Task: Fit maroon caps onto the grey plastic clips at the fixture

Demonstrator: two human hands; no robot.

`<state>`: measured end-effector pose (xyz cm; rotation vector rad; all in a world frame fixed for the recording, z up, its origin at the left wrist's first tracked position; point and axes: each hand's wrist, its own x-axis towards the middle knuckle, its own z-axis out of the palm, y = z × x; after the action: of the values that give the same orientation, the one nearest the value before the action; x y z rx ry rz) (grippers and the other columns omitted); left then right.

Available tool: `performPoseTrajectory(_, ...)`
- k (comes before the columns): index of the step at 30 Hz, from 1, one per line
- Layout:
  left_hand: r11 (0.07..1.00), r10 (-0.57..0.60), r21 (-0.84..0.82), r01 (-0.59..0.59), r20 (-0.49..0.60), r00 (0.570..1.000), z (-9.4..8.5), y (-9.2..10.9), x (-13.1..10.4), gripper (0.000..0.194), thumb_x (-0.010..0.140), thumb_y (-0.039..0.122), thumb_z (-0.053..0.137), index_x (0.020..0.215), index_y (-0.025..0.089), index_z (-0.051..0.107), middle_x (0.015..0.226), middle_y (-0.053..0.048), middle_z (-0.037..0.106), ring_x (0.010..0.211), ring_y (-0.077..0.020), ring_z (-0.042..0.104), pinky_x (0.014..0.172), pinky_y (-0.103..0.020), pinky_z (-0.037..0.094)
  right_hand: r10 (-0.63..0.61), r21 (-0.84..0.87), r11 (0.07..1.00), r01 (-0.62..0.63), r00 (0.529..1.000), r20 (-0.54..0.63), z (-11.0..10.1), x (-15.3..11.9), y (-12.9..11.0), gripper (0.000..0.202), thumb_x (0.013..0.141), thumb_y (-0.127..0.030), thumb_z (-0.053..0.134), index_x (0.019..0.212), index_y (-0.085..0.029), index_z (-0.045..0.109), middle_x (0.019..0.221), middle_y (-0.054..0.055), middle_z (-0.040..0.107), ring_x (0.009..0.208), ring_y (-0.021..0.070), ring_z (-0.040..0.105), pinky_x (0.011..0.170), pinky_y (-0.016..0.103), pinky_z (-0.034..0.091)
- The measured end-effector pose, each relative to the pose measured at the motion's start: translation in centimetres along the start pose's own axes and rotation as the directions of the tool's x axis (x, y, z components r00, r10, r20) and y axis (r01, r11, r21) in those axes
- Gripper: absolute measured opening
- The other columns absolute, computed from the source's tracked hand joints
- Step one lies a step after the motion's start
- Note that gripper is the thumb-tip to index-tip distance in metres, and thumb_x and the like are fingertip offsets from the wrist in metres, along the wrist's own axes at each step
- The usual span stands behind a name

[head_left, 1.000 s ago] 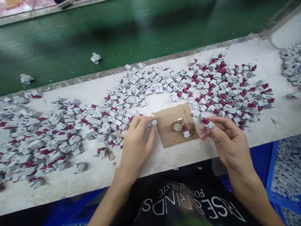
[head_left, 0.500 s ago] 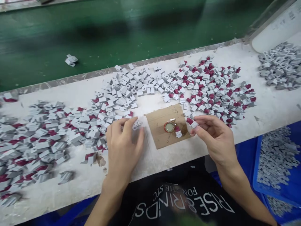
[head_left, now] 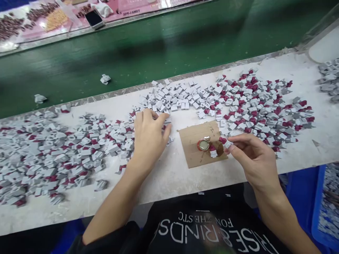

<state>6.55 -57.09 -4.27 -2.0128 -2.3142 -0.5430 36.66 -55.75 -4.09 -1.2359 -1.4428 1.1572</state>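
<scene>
My left hand reaches over the near edge of the piled grey parts, thumb and forefinger apart. Small grey pieces show between these fingertips; I see none firmly gripped. In my right hand, thumb and forefinger pinch a small grey plastic part with a maroon piece at its end. That part is just above the right edge of a brown cardboard square. On the cardboard lie a round, bead-rimmed piece with a pale face and another grey-and-maroon part. A dark wet-looking patch shows beside them.
Heaps of grey-and-maroon parts lie left and right on the white table. Beyond it runs a green surface with two loose pieces. A phone-like device rests behind. A blue bin stands lower right.
My left hand has moved forward from the table beside the cardboard to the edge of the pile. My right hand keeps its part by the cardboard. The whole view has shifted.
</scene>
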Motion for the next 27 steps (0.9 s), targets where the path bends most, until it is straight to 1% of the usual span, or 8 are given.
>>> performPoseTrajectory(5,0.998,0.023,-0.059,-0.023,0.0,1.0,0.6,0.2,0.6,0.017,0.102,0.022,0.065,0.111,0.023,0.079,0.126,-0.02,0.066,0.125,-0.0471,0.059,0.109,-0.069,0.05,0.035,0.056,0.998,-0.035,0.999,-0.006,0.1,0.3,-0.4,0.009,0.098,-0.032,0.087,0.105,-0.027,0.083,0.092,0.003,0.08,0.079,0.0216,0.081,0.074,0.037,0.072)
performPoseTrajectory(8,0.951,0.079,-0.299,-0.075,0.0,0.997,-0.4,0.9,0.1,0.013,0.103,0.022,0.068,0.113,0.024,0.076,0.131,-0.017,0.073,0.13,-0.0421,0.065,0.114,-0.064,0.053,0.079,0.133,0.988,-0.081,0.997,0.023,0.1,0.4,-0.3,0.01,0.099,-0.034,0.086,0.104,-0.027,0.082,0.087,0.001,0.078,0.077,0.0213,0.081,0.072,0.037,0.071)
performPoseTrajectory(11,0.773,0.073,-0.634,-0.004,0.082,0.994,-1.6,2.4,-1.0,0.014,0.103,0.024,0.074,0.117,0.026,0.077,0.115,-0.008,0.08,0.107,-0.0296,0.076,0.1,-0.049,0.063,0.109,0.21,0.971,-0.117,0.993,0.051,0.2,0.6,0.0,0.01,0.098,-0.035,0.086,0.101,-0.028,0.079,0.085,-0.001,0.077,0.075,0.0206,0.081,0.072,0.037,0.071)
performPoseTrajectory(14,0.58,0.04,-0.808,0.104,0.156,0.987,-1.8,4.2,-2.3,0.014,0.101,0.027,0.081,0.115,0.027,0.08,0.11,-0.005,0.081,0.098,-0.0245,0.076,0.088,-0.04,0.063,0.137,0.265,0.952,-0.154,0.987,0.081,0.5,0.7,0.1,0.01,0.097,-0.033,0.086,0.1,-0.028,0.078,0.082,-0.002,0.076,0.073,0.0201,0.081,0.071,0.037,0.07)
performPoseTrajectory(16,0.541,0.015,-0.831,0.129,0.163,0.987,-1.5,5.1,-3.1,0.013,0.102,0.026,0.082,0.115,0.027,0.081,0.104,-0.004,0.079,0.093,-0.0225,0.073,0.081,-0.038,0.06,0.138,0.287,0.945,-0.159,0.986,0.092,0.7,0.6,0.0,0.007,0.098,-0.03,0.085,0.099,-0.028,0.079,0.082,-0.002,0.077,0.073,0.0195,0.081,0.07,0.036,0.069)
performPoseTrajectory(21,0.606,-0.035,-0.788,0.108,0.11,0.993,-0.5,5.6,-4.1,0.018,0.106,0.019,0.076,0.121,0.028,0.082,0.09,0.0,0.066,0.084,-0.0189,0.063,0.078,-0.036,0.054,-0.012,0.116,0.993,0.003,0.997,0.078,1.2,0.0,-0.4,0.006,0.1,-0.022,0.085,0.102,-0.027,0.084,0.098,0.002,0.082,0.087,0.0199,0.081,0.081,0.036,0.069)
performPoseTrajectory(24,0.619,-0.051,-0.779,0.104,0.093,0.994,-0.2,5.5,-4.4,0.025,0.109,0.016,0.069,0.127,0.029,0.081,0.102,-0.003,0.068,0.093,-0.0202,0.068,0.084,-0.036,0.059,-0.079,0.012,0.997,0.078,0.987,0.141,1.4,-0.3,-0.4,0.013,0.102,-0.016,0.081,0.105,-0.027,0.085,0.103,0.003,0.082,0.1,0.022,0.079,0.087,0.038,0.066)
performPoseTrajectory(27,0.516,-0.056,-0.842,0.158,0.151,0.987,-0.1,5.5,-4.6,0.025,0.113,0.019,0.066,0.133,0.028,0.079,0.114,-0.005,0.077,0.103,-0.0216,0.078,0.095,-0.039,0.065,-0.093,-0.071,0.992,0.108,0.978,0.186,1.5,-0.5,-0.2,0.016,0.103,-0.013,0.077,0.105,-0.027,0.085,0.103,0.004,0.081,0.1,0.0228,0.076,0.086,0.04,0.063)
